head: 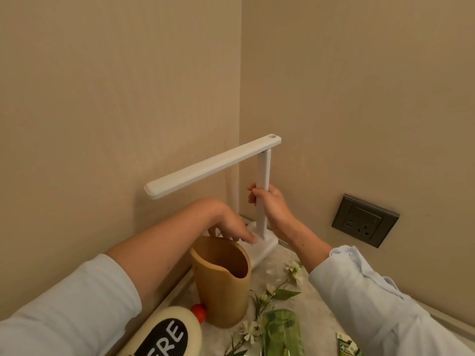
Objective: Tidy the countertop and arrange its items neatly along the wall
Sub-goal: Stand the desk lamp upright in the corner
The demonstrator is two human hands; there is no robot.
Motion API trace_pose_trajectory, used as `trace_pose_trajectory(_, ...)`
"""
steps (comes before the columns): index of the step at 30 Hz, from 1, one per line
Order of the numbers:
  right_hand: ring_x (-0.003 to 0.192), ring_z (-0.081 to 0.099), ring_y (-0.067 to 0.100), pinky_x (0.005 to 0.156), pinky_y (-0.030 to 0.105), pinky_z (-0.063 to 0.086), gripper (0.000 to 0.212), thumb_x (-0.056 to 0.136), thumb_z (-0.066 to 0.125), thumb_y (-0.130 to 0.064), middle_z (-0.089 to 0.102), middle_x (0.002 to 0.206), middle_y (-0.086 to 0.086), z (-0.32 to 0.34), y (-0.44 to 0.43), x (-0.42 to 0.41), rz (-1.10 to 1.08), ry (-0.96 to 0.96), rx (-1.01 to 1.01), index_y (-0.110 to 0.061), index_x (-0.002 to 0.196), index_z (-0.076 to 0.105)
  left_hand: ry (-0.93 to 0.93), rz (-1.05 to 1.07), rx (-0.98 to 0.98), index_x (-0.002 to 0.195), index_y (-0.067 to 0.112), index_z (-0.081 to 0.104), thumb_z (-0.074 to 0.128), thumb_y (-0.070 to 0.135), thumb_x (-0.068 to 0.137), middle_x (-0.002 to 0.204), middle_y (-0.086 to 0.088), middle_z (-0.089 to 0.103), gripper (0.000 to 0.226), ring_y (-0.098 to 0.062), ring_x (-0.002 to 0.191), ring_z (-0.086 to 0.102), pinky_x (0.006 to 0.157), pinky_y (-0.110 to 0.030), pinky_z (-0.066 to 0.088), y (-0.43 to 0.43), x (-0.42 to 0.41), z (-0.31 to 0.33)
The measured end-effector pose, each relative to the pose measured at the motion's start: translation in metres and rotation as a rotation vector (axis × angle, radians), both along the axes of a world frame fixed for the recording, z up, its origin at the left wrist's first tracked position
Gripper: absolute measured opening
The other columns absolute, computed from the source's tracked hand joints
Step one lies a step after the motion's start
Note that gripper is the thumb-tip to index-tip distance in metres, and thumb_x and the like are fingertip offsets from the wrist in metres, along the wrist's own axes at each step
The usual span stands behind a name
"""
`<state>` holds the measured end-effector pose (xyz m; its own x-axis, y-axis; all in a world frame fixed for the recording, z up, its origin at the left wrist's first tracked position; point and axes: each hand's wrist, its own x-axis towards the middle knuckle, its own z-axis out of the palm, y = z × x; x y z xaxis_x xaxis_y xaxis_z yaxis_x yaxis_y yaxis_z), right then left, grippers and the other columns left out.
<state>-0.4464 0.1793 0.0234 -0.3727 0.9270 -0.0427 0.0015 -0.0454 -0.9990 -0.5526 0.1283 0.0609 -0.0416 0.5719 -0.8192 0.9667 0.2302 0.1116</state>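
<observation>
A white desk lamp (213,167) stands in the corner where two beige walls meet, its flat head reaching out to the left. My right hand (270,201) is wrapped around the lamp's upright post. My left hand (231,224) rests with fingers spread on the lamp's white base (267,244), just behind the rim of a wooden cup (223,281). The cup stands upright and looks empty inside.
A cream bottle (167,332) with a red cap lies at the lower left by the wall. A green glass bottle (282,332) and a sprig of white flowers (277,289) lie on the marble countertop (316,309). A dark wall socket (365,220) sits at right.
</observation>
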Motion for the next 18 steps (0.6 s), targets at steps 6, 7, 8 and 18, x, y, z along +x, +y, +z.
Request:
trace_pose_trajectory(6, 0.079, 0.052, 0.019, 0.079, 0.031, 0.041, 0.016, 0.089, 0.047, -0.007, 0.057, 0.075, 0.005, -0.005, 0.01, -0.014, 0.052, -0.031, -0.024, -0.015, 0.089, 0.061, -0.044, -0.068, -0.048, 0.15, 0.018, 0.033, 0.041, 0.039, 0.101, 0.154, -0.002, 0.035, 0.054, -0.022, 0.143, 0.031, 0.114, -0.036, 0.031, 0.014, -0.011, -0.016)
trace_pose_trajectory(7, 0.079, 0.052, 0.019, 0.08, 0.033, 0.041, 0.016, 0.087, 0.048, -0.006, 0.057, 0.075, 0.005, -0.006, 0.012, -0.016, 0.058, -0.036, -0.027, -0.015, 0.088, 0.061, -0.053, -0.07, -0.057, 0.15, 0.018, 0.033, 0.042, 0.038, 0.101, 0.155, -0.002, 0.035, 0.054, -0.022, 0.144, 0.031, 0.115, -0.037, 0.031, 0.015, -0.012, -0.017)
trace_pose_trajectory(8, 0.079, 0.053, 0.019, 0.081, 0.033, 0.042, 0.016, 0.085, 0.048, -0.005, 0.057, 0.075, 0.005, -0.007, 0.014, -0.018, 0.062, -0.039, -0.032, -0.015, 0.086, 0.061, -0.059, -0.075, -0.062, 0.15, 0.018, 0.033, 0.043, 0.036, 0.101, 0.155, -0.003, 0.035, 0.053, -0.022, 0.144, 0.031, 0.115, -0.037, 0.031, 0.017, -0.015, -0.019)
trace_pose_trajectory(18, 0.082, 0.051, 0.02, 0.076, 0.032, 0.044, 0.021, 0.077, 0.047, 0.003, 0.056, 0.082, 0.005, -0.02, 0.017, -0.027, 0.024, -0.058, -0.05, -0.014, 0.083, 0.058, -0.115, -0.098, -0.093, 0.145, 0.017, 0.042, 0.046, 0.034, 0.1, 0.15, -0.005, 0.044, 0.049, -0.018, 0.131, 0.046, 0.108, -0.035, 0.039, 0.025, -0.025, -0.032)
